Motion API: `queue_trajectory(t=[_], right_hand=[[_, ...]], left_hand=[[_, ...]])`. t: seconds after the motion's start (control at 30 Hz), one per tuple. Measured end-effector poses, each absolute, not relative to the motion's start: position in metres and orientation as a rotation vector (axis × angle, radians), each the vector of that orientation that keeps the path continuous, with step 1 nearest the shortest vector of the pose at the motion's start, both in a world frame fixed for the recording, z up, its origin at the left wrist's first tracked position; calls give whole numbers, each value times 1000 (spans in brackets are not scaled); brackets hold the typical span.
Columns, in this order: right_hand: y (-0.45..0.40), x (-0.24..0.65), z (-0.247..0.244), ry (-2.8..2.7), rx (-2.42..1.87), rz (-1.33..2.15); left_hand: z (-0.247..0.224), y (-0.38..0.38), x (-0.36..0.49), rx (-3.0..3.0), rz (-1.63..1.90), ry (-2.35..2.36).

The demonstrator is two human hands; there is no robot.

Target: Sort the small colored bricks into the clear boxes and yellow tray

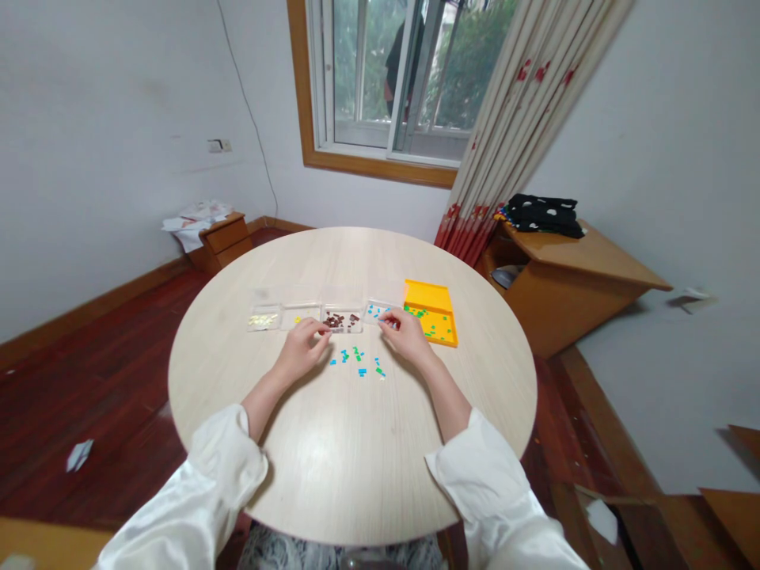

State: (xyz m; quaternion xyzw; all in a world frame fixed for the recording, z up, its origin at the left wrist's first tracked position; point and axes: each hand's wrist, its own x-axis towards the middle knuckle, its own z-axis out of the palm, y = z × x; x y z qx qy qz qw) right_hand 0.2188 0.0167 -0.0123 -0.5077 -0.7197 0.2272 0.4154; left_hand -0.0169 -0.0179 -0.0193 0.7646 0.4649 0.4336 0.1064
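My left hand is closed in a pinch at the near left corner of a clear box of small dark brown pieces. Whatever sits between its fingertips is too small to make out. Over a clear box with small blue pieces, my right hand also pinches, its fingertip contents unclear. Loose blue pieces and green pieces lie scattered on the table between both hands. Right of my right hand stands an open yellow box with green pieces.
Further left on the round table are a clear box with a few yellow pieces and a clear box of pale yellow pieces. Beyond the table stand a wooden cabinet and a small drawer unit.
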Motion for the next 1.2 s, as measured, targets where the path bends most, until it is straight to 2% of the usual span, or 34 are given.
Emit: queue_trajectory(t=[0.17, 0.5, 0.9, 1.2], right_hand=[[21, 222, -14, -1644, -1382, 535], [25, 228, -17, -1478, -1476, 481], [1, 202, -11, -2250, -1198, 688], [0, 199, -16, -2319, -1162, 745]], left_hand=[[-23, -24, -4, 2302, 1089, 1226], [-27, -22, -4, 2275, 1009, 1253], [-30, -23, -3, 2294, 894, 1209], [-29, -23, -2, 2305, 880, 1189]])
